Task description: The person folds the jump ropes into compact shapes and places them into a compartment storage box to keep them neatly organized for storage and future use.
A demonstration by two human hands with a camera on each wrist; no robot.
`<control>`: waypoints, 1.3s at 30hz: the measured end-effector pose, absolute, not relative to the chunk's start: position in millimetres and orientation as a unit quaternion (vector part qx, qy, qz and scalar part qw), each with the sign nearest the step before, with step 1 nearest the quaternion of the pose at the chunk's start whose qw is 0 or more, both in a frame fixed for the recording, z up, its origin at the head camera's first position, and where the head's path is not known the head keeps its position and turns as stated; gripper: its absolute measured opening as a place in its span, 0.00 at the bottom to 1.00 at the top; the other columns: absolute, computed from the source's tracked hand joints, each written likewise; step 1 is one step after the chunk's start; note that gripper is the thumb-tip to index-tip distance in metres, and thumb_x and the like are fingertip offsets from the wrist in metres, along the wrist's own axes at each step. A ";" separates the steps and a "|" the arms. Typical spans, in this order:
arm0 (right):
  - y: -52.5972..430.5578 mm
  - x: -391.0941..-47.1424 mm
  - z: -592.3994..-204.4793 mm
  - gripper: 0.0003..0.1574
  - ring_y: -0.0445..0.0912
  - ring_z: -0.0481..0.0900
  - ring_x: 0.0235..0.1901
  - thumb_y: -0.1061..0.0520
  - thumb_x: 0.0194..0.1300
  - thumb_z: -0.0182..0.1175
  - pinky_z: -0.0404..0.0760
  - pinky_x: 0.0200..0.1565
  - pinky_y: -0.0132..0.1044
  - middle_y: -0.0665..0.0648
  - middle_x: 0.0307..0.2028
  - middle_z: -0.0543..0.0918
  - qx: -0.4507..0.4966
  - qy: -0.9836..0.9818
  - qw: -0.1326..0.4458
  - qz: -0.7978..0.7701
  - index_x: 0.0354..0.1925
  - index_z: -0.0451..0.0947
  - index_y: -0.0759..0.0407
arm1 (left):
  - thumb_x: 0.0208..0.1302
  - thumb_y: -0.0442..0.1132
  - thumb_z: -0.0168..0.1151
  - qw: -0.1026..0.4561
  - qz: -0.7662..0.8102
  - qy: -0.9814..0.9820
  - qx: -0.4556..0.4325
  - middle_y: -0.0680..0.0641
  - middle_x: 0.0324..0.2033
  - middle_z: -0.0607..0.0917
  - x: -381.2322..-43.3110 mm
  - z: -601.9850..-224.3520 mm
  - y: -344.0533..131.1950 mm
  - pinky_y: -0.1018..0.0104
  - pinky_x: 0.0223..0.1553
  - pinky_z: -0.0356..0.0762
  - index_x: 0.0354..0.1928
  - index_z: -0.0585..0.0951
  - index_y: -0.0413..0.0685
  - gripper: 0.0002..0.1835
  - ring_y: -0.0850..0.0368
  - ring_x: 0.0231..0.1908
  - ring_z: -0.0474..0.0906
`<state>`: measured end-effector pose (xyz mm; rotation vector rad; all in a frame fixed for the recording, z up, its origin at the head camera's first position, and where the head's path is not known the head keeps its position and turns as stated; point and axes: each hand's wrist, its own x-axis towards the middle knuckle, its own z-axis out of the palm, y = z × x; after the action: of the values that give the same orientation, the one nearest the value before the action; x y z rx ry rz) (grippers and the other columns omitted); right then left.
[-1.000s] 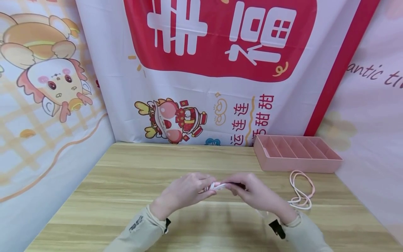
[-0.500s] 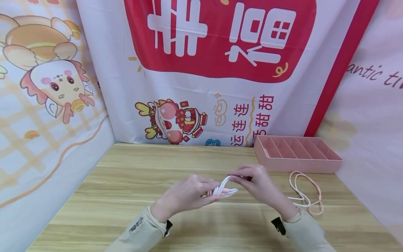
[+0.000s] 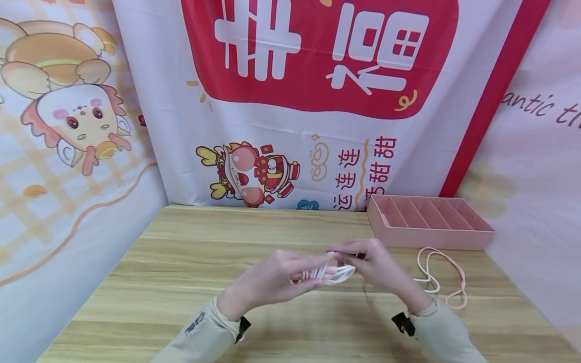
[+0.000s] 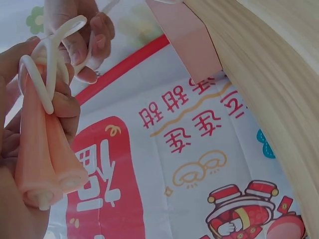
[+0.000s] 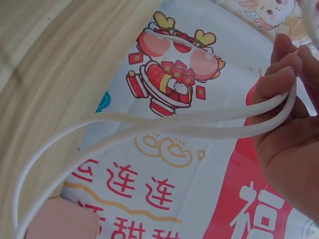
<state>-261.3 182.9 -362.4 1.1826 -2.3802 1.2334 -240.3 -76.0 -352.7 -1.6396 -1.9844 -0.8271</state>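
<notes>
My left hand (image 3: 268, 277) grips the two pink handles (image 4: 37, 149) of a skipping rope, held side by side. White cord (image 4: 31, 79) crosses and loops around the upper part of the handles. Close by on the right, my right hand (image 3: 381, 269) pinches the rope's cord with bent fingers, near the left fingertips. In the right wrist view, two white strands (image 5: 174, 124) trail from the right hand's fingers down toward the table. A slack length of pink-and-white cord (image 3: 462, 282) lies on the table beyond the right forearm.
A pink divided box (image 3: 436, 239) stands at the table's back right, its compartments facing up. The wooden table (image 3: 190, 262) meets a printed cloth backdrop (image 3: 299, 121) behind, with printed sheets on both sides.
My right hand moved up and right with a strand, then stayed near the left fingers. More white windings show at the left hand. The slack cord on the table shifted and opened out.
</notes>
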 end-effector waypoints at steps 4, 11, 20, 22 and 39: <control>183.2 -263.3 -366.6 0.15 0.42 0.80 0.31 0.70 0.62 0.64 0.81 0.29 0.36 0.50 0.35 0.86 0.409 -0.789 0.088 0.450 0.48 0.85 0.65 | 0.60 0.30 0.70 0.201 -0.367 -0.677 -0.605 0.46 0.49 0.85 -239.1 -349.7 -72.9 0.82 0.32 0.76 0.57 0.81 0.37 0.22 0.68 0.38 0.81; 176.6 -263.8 -378.0 0.10 0.35 0.66 0.15 0.69 0.68 0.58 0.68 0.14 0.29 0.49 0.22 0.80 0.376 -0.800 0.040 0.465 0.38 0.85 0.61 | 0.62 0.33 0.70 0.216 -0.439 -0.706 -0.511 0.44 0.46 0.85 -243.4 -354.5 -74.8 0.75 0.32 0.80 0.54 0.82 0.36 0.19 0.62 0.40 0.82; 153.7 -256.7 -383.5 0.10 0.35 0.66 0.18 0.66 0.72 0.55 0.68 0.17 0.29 0.48 0.25 0.80 0.408 -0.808 0.080 0.416 0.38 0.82 0.56 | 0.60 0.36 0.72 0.295 -0.464 -0.736 -0.396 0.47 0.45 0.83 -255.3 -358.7 -77.5 0.72 0.33 0.81 0.49 0.85 0.41 0.16 0.58 0.39 0.81; 149.3 -253.0 -383.4 0.10 0.34 0.67 0.20 0.66 0.72 0.55 0.69 0.19 0.29 0.47 0.24 0.79 0.416 -0.809 0.086 0.407 0.38 0.81 0.55 | 0.60 0.37 0.72 0.302 -0.459 -0.742 -0.383 0.47 0.44 0.85 -255.8 -358.8 -78.1 0.72 0.33 0.81 0.49 0.85 0.41 0.15 0.59 0.39 0.82; 143.3 -228.1 -363.6 0.10 0.34 0.67 0.19 0.64 0.73 0.54 0.72 0.20 0.31 0.43 0.20 0.71 0.379 -0.836 0.066 0.391 0.35 0.79 0.55 | 0.61 0.39 0.71 0.264 -0.320 -0.780 -0.469 0.47 0.40 0.85 -262.5 -362.0 -89.2 0.82 0.25 0.72 0.49 0.84 0.41 0.16 0.67 0.26 0.74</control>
<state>-228.1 143.3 -363.6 1.1418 -2.5229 1.1796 -262.5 -89.2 -362.0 -1.2679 -2.1075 -0.8641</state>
